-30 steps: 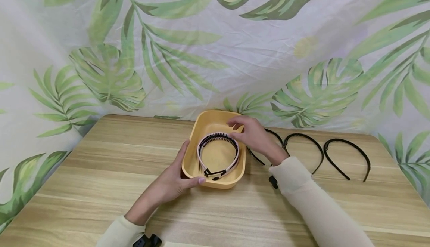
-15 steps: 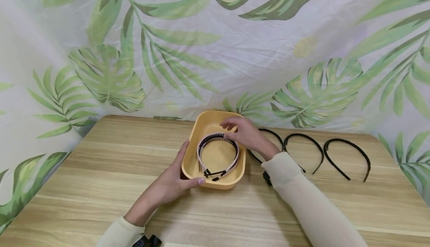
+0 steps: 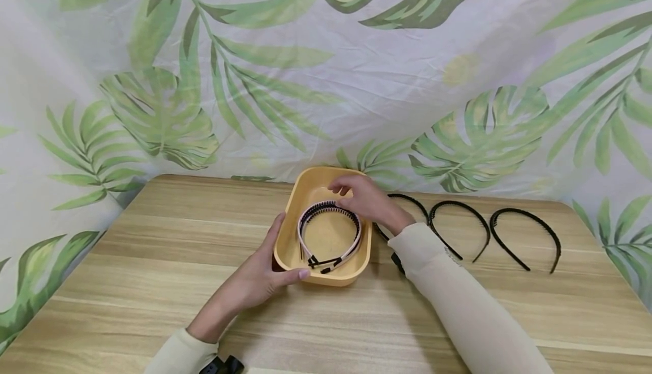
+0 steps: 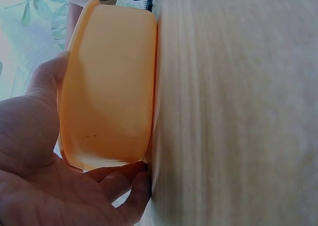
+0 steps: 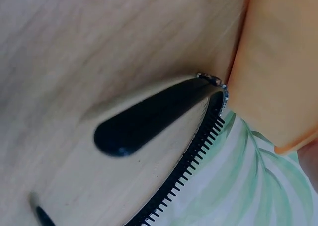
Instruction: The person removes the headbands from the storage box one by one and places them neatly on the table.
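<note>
In the head view, my left hand (image 3: 258, 276) grips the near left corner of a yellow plastic bin (image 3: 351, 278), its thumb on the near rim and its fingers along the side. The left wrist view shows that hand against the bin's outer wall (image 4: 112, 87). Inside the bin lie a pale pink toothed headband (image 3: 300, 232) and black toothed headbands, overlapping; their exact number is unclear. Over the bin's right rim reaches my right hand (image 3: 365, 197), fingers loosely bent above the headbands' top arc. Whether its thumb touches them cannot be told.
Three black headbands lie in a row right of the bin: one partly behind my right wrist (image 3: 415, 201), a middle headband (image 3: 460, 204) and a far right headband (image 3: 550, 231). A leaf-print cloth (image 3: 285, 80) hangs behind the wooden table (image 3: 204, 221).
My right hand has moved a little to the left over the bin, uncovering more of the nearest black headband. My left hand, the bin and the headbands stay in place.
</note>
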The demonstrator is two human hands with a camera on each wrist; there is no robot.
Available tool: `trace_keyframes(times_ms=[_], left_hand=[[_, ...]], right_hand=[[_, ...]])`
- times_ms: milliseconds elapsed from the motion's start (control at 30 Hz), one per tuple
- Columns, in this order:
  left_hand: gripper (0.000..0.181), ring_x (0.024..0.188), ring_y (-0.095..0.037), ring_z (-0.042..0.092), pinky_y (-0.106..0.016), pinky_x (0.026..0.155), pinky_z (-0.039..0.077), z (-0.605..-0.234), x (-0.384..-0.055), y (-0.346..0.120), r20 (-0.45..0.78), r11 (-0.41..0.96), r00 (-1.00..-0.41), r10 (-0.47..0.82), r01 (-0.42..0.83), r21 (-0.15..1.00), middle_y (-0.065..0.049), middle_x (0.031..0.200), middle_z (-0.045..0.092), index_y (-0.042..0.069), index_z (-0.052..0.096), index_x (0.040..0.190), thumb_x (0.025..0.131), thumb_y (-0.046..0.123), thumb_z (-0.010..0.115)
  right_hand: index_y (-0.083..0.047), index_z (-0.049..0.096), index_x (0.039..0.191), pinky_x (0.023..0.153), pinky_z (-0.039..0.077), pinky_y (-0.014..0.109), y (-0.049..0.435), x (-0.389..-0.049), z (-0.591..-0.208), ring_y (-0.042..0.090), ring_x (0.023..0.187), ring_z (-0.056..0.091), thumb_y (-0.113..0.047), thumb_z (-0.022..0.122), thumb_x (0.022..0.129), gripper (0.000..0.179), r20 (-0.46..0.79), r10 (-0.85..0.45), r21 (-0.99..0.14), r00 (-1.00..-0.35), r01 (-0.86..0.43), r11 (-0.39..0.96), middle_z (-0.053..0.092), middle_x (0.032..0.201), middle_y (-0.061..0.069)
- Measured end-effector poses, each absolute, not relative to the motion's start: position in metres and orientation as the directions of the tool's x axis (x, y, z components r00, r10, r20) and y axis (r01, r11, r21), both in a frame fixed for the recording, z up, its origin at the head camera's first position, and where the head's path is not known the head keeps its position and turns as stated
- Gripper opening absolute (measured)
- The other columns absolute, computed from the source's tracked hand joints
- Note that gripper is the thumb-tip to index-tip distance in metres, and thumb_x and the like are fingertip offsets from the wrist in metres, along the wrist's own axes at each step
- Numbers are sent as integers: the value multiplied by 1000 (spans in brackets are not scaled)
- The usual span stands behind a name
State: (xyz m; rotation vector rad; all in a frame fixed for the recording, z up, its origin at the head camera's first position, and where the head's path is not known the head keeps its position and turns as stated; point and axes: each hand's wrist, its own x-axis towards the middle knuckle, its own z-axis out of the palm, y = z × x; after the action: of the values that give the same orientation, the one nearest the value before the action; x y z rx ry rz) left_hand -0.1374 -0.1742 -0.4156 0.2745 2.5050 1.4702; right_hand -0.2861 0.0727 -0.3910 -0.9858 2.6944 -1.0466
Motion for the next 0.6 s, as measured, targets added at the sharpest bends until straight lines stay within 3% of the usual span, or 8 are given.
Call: trace_keyframes(times_ms=[600], left_hand=[[121,153,-38,36,-57,125,26,-415,-137,-174,-108,495,-958,267,41,868,-22,172,24,29,-9,169,91,36,83]], right_hand=[[0,72,126,95,56,40,68,-292,-398,27,107,70,-2,70,94,32,142,-624,-479,-769,-605,637,76,114,13]])
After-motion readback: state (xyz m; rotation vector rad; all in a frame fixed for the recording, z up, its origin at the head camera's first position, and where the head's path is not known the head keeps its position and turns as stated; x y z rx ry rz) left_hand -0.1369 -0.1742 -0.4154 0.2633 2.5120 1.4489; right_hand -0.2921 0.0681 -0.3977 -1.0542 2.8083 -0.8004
